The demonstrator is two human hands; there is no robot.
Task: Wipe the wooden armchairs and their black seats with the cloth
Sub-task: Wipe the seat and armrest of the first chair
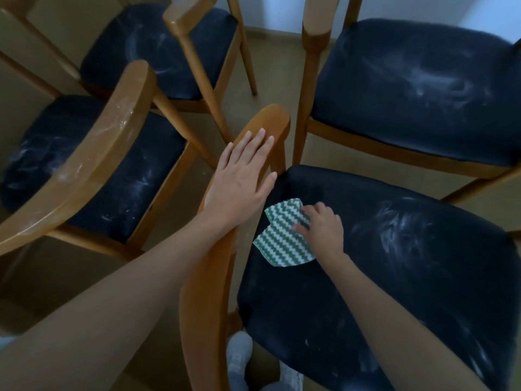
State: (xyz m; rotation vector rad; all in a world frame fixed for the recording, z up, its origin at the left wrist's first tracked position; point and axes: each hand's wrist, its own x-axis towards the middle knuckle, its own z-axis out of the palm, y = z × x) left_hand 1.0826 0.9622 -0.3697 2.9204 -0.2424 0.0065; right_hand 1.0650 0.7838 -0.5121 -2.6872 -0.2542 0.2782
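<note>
Several wooden armchairs with dusty black seats stand close together. The nearest chair's curved wooden armrest (208, 277) runs from the bottom centre up to the middle. My left hand (242, 179) lies flat on that armrest with straight fingers. My right hand (321, 230) presses a green-and-white zigzag cloth (282, 238) onto the left part of the nearest black seat (394, 277), fingers curled onto the cloth. White dust streaks mark the seat to the right of the cloth.
A second armchair (93, 170) with a dusty armrest stands at the left, a third (158, 52) at the upper left, a fourth (417, 88) at the upper right. Tan floor shows between them. My grey shoes (239, 359) are at the bottom.
</note>
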